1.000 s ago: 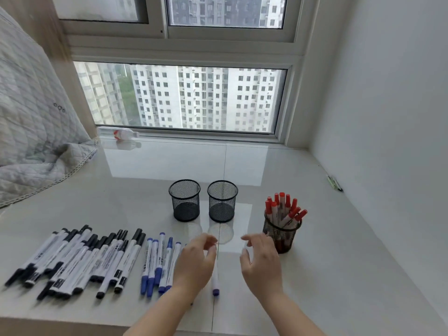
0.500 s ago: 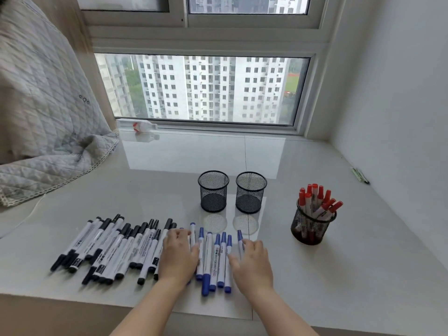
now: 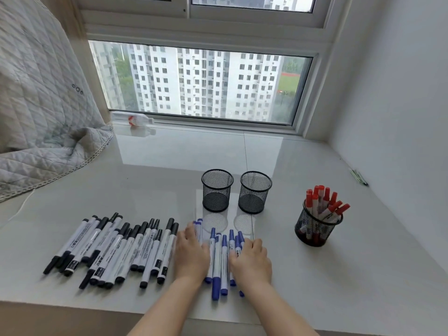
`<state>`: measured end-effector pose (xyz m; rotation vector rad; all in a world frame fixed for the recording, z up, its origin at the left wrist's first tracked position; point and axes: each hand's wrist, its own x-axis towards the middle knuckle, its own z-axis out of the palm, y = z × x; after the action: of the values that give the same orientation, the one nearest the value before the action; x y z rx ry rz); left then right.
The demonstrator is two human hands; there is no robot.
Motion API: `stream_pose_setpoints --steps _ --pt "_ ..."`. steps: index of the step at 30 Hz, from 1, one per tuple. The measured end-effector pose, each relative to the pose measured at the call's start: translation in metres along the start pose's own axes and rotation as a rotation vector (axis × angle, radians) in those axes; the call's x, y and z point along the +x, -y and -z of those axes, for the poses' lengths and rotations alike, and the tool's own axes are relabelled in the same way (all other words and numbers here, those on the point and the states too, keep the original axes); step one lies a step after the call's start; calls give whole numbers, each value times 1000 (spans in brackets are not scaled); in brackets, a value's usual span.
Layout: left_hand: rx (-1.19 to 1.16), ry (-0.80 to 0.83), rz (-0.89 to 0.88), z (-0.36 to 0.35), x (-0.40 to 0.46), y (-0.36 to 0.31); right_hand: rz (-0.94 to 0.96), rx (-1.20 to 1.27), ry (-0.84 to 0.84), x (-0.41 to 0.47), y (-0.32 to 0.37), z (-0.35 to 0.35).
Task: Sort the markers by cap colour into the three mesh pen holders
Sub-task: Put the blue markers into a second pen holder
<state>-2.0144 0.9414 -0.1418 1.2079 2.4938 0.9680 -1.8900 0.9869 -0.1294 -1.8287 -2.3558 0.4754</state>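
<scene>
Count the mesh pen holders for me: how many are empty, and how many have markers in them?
Empty mesh holders: 2, the left holder and the middle holder
Holders with markers: 1, the right holder, filled with red-capped markers
Total: 3 holders

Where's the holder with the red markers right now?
In the head view, the holder with the red markers stands on the right of the sill, apart from the two empty holders on its left.
</scene>
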Motion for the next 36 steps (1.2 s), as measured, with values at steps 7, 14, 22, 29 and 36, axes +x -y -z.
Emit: stream_pose_setpoints --steps 7,14,22,29,36 --pt "-84 20 125 4 1 1 14 15 -18 3 -6 -2" --pt "-99 -31 108 4 1 2 -44 107 20 11 -16 5" --pt "-346 -222 102 6 -5 7 -123 317 44 37 -26 27" --pt "-395 -252 130 4 -2 5 112 886 -264 85 4 108" --pt "-369 -256 142 5 -3 3 20 1330 -448 136 28 128"
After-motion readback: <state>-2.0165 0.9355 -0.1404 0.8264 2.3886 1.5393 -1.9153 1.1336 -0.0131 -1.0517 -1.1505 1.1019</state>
